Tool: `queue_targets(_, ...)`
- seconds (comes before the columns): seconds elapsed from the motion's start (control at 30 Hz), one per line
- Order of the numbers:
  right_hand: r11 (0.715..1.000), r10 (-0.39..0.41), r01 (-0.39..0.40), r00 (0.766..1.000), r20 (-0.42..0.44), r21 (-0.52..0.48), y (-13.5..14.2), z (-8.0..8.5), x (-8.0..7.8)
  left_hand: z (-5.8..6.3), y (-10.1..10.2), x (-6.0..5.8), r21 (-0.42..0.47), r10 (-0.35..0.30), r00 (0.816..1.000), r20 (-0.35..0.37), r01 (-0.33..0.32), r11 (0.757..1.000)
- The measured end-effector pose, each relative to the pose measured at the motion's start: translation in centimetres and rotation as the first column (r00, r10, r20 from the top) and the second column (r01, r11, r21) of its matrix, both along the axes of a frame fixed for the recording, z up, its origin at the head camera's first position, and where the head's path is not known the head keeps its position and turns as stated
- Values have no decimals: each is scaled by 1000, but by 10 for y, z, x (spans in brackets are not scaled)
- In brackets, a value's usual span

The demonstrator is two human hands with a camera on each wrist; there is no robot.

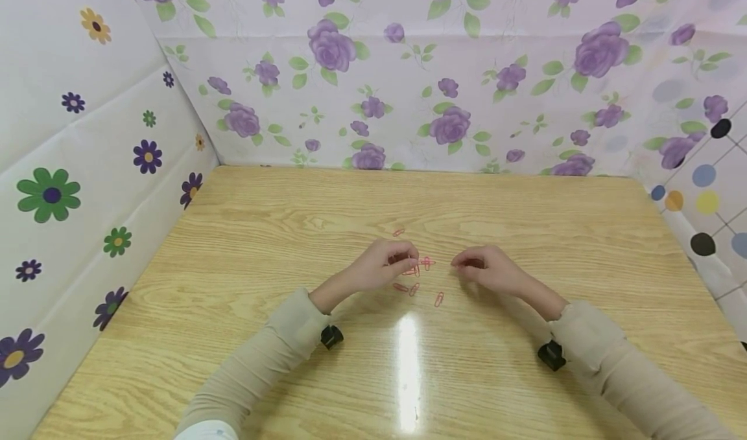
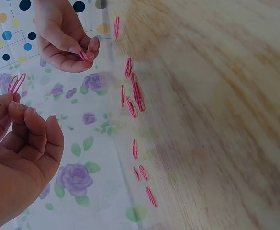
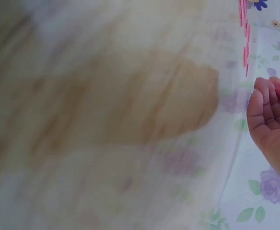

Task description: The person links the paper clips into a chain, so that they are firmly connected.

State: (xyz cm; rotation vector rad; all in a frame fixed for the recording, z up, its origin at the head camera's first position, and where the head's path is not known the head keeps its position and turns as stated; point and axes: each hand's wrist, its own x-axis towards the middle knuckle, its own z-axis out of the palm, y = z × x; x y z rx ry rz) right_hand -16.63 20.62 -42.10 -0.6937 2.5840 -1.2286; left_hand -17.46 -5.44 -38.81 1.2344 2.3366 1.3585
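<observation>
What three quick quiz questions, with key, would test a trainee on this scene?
1. What does the right hand pinch?
2. True or false: the left hand holds nothing.
3. What colour are the loose paper clips on the wood-grain table?
A) green
B) pink
C) black

Key:
1. A pink paper clip.
2. False; pink wire loops show at its fingertips in the left wrist view.
3. B.
</observation>
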Motion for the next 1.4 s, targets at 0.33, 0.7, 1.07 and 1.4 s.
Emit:
queue_targets(0.33,997,51,-53,998,-36,-56,0,4,-1,2,0,0,-8,2,1000,-5,-2,1000)
queue_targets(0.7,994,59,-56,998,24,-98,-4,13,3,2,0,0,-8,-7,1000,-9,7,1000)
queue_targets(1.07,992,-75,63,991,-110,-107,-11,20,9,3,2,2,-25,-6,999,47,8,1000)
queue_targets(1.4,978,-178,166,980,-88,-129,-16,28,13,5,6,1,6,11,999,51,-11,1000)
